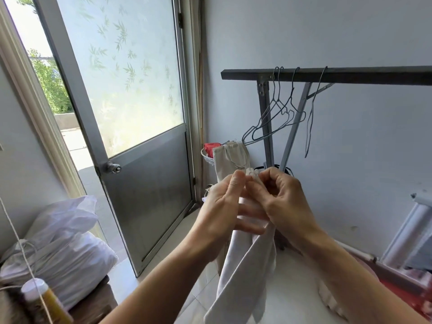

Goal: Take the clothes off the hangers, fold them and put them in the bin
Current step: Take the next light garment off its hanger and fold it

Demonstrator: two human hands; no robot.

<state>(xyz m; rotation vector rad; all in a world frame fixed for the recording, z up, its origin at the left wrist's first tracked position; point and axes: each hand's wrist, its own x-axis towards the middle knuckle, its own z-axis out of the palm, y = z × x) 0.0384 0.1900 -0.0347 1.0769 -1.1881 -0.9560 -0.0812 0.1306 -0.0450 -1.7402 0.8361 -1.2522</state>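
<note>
At the far left, bulging white bags (67,242) lay heaped on a wooden stool (93,300), with a white-capped bottle (46,298) in front of them. Next stood a metal door (145,174) with a frosted pane, open to the daylight. In the corner past it sat a white wire basket (207,157) holding something red, possibly cloth, and a canvas tote bag (230,157) leaned against it.

In the middle, the left hand (224,202) pinched the top edge of a white garment (240,272) between thumb and forefinger, its other fingers stretched out behind the cloth. The right hand (280,197) met it there, its grip curled tight on the same bunched edge. The garment was off any hanger and hung down from both hands above the tiled floor (292,288), unfolded.

Behind the hands, a dark rail (350,74) ran to the right, and bare wire hangers (275,113) dangled from it. Low at the right edge, a white roll (411,232) leaned on the wall.
</note>
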